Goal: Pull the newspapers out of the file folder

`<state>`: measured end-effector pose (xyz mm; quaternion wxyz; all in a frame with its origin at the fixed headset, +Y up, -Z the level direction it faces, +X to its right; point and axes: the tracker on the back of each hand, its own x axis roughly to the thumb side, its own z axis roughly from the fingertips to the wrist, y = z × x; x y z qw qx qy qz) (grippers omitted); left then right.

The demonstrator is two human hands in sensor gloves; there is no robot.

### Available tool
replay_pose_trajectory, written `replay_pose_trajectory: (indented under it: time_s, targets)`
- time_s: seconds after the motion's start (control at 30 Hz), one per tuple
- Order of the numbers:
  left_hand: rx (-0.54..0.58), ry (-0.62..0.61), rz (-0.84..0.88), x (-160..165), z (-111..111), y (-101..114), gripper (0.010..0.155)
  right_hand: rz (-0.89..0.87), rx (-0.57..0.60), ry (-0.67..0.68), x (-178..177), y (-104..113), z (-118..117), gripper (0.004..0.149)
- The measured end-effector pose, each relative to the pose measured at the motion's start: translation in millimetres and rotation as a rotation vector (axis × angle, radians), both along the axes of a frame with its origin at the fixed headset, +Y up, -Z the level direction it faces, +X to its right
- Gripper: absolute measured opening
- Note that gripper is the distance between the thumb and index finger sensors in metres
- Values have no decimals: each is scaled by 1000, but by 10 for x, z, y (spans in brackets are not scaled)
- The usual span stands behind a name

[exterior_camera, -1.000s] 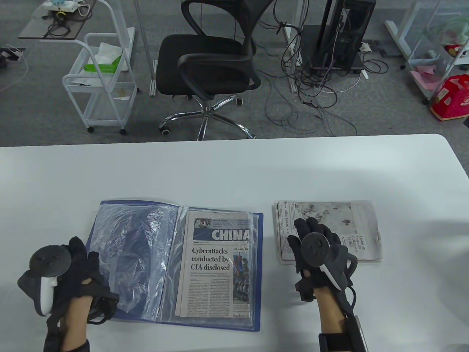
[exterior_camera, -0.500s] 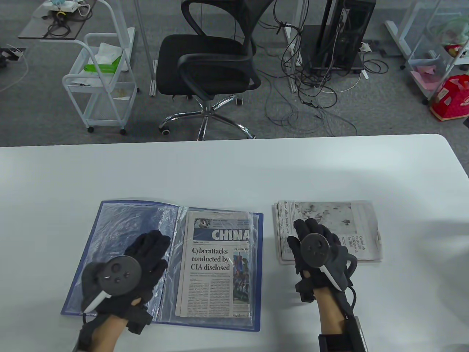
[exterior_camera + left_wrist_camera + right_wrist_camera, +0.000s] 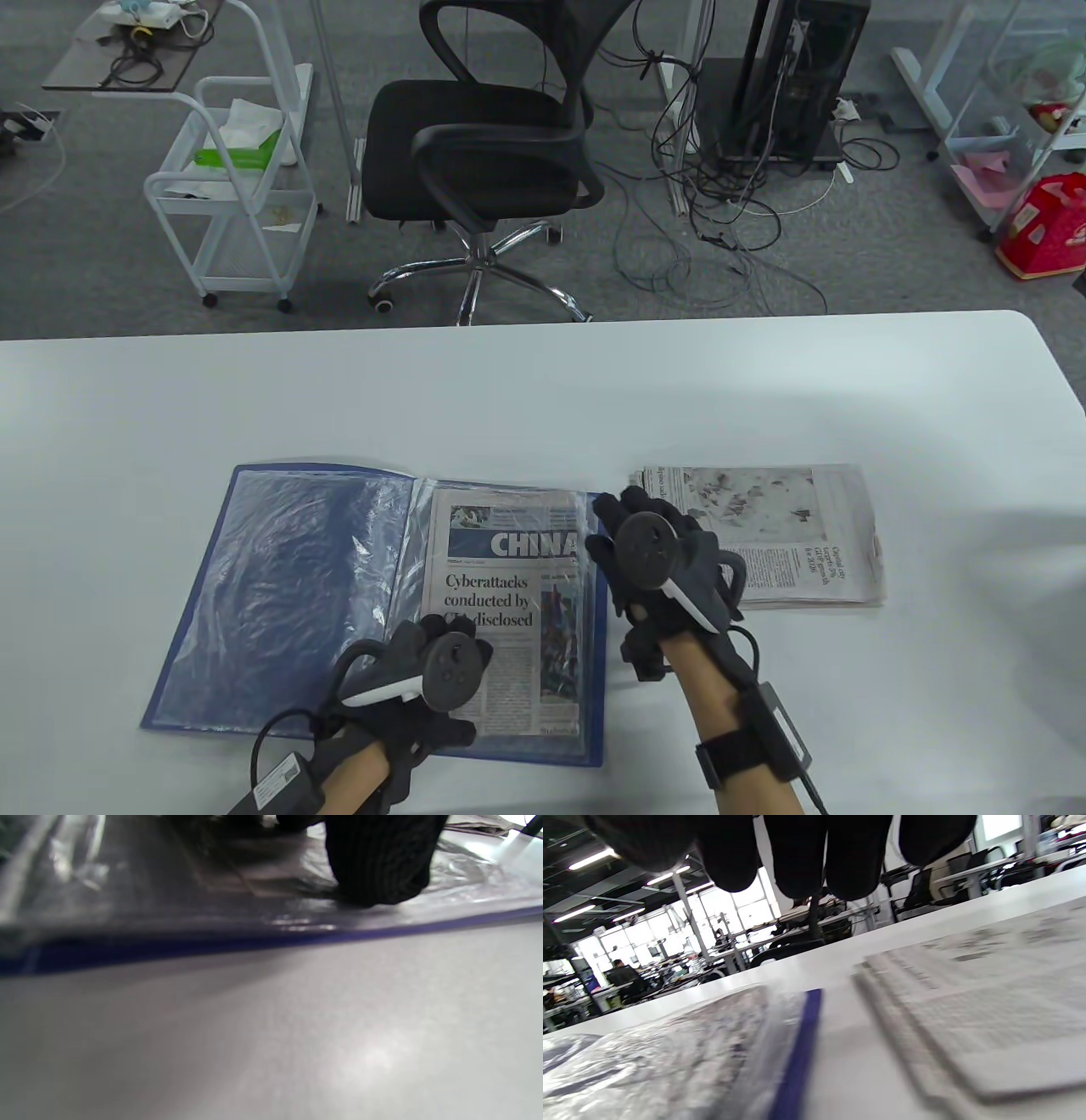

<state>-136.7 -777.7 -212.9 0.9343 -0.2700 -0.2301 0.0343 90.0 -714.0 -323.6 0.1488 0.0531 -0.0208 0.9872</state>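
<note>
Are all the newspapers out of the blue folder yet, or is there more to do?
Partly done. One stack of newspapers already lies on the table beside the blue folder. In hand: the left hand presses on the plastic sleeve near its bottom edge, and the right hand is over the folder's right edge. Left to do: the China Daily paper is still inside its sleeve.

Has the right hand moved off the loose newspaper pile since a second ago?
Yes. The right hand has shifted left, off the pile, and now sits at the right edge of the folder by the sleeved newspaper.
</note>
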Motion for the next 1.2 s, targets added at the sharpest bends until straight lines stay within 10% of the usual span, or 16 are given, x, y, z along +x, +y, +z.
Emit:
replay_pose_trajectory:
  time_s: [0.47,0.87,1.2]
  targets:
    - [43,-13,-58,50,25,27,76,231,-157,-14,-1022,-240,-923,43]
    - [-3,19,-30,19,30,6,77,380,-274,-4,-1232,-334,-1039,39]
    - [-38,31,-1,-12,27,-16,75,289,-152,-178,-1236,-272,-1135,37]
